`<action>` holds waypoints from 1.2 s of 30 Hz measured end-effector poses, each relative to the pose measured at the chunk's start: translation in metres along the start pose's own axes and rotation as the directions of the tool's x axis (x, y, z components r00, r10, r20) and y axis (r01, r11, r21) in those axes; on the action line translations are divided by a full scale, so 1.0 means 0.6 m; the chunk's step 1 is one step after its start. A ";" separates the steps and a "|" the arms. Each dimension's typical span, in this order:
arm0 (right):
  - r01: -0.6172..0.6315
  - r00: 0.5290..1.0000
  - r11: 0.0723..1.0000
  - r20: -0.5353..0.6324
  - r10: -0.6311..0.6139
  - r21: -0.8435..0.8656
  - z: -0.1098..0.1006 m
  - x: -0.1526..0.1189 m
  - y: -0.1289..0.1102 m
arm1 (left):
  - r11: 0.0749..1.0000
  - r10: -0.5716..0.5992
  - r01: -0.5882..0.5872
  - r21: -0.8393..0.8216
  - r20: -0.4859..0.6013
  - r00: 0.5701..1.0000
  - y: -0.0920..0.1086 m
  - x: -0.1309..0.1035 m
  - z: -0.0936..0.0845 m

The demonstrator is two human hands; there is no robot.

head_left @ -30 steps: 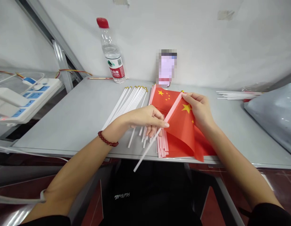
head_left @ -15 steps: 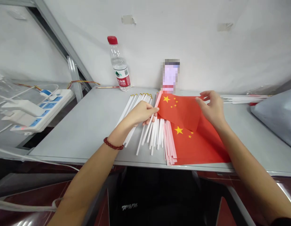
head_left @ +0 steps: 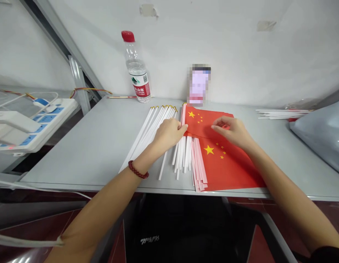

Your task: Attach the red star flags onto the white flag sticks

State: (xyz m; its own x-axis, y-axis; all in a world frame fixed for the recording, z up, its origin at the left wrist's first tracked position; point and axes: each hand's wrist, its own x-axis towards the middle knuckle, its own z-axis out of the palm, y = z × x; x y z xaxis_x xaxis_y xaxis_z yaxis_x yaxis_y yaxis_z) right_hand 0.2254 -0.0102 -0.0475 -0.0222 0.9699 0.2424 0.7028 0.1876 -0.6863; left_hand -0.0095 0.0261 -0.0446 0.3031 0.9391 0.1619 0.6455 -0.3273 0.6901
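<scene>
My left hand [head_left: 170,132] is closed at the hoist edge of a small red flag [head_left: 203,118] with yellow stars, thumb on top. The flag's other side lies spread to the right, over the stacked flags. My right hand [head_left: 233,130] hovers over that flag, fingers curved and thumb a little apart, with nothing visible between them. Below lies a pile of larger-looking red flags [head_left: 235,168] with pale pink sleeves [head_left: 199,168] along their left edge. White flagsticks [head_left: 143,137] with gold tips lie beside and under my left hand; others [head_left: 183,157] stick out below the upper flag.
A water bottle [head_left: 138,82] with a red cap stands against the wall, and a blurred phone [head_left: 199,86] leans there. More white sticks [head_left: 279,114] and a grey plastic bag [head_left: 323,128] lie at the right. A power strip [head_left: 40,128] with plugs is at the left.
My right hand has moved left from the upper flag's far corner to over its middle. That flag now lies flatter. My left hand stays at its edge; the view has shifted slightly.
</scene>
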 end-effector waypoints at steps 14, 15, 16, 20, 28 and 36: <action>0.204 0.905 0.978 0.371 -0.207 0.048 0.022 -0.018 -0.030 | 0.996 -0.028 0.029 0.085 -0.019 0.999 -0.003 0.005 -0.010; 0.210 0.901 0.977 0.383 -0.205 0.030 0.024 -0.019 -0.031 | 0.990 -0.051 0.052 0.129 -0.016 0.999 -0.001 0.005 -0.012; 0.210 0.894 0.978 0.402 -0.198 0.014 0.025 -0.020 -0.032 | 0.984 -0.070 0.072 0.165 -0.017 0.997 0.001 0.006 -0.014; 0.167 0.871 0.986 0.473 -0.136 -0.024 0.030 -0.020 -0.029 | 0.971 -0.105 0.113 0.209 -0.049 0.993 0.003 0.009 -0.023; 0.139 0.886 0.990 0.447 -0.122 -0.006 0.036 -0.018 -0.024 | 0.921 -0.179 0.148 0.359 0.053 0.982 -0.009 0.015 -0.040; 0.085 0.909 0.994 0.415 -0.047 -0.075 0.037 -0.023 -0.024 | 0.908 -0.225 0.134 0.397 0.192 0.955 -0.007 0.013 -0.034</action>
State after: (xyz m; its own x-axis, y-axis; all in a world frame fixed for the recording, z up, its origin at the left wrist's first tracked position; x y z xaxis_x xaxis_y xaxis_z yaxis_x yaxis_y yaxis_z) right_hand 0.1995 -0.0225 -0.0561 -0.3480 0.9369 -0.0324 0.7497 0.2573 -0.6097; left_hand -0.0243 0.0368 -0.0322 0.2789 0.9506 -0.1365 0.9052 -0.2127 0.3680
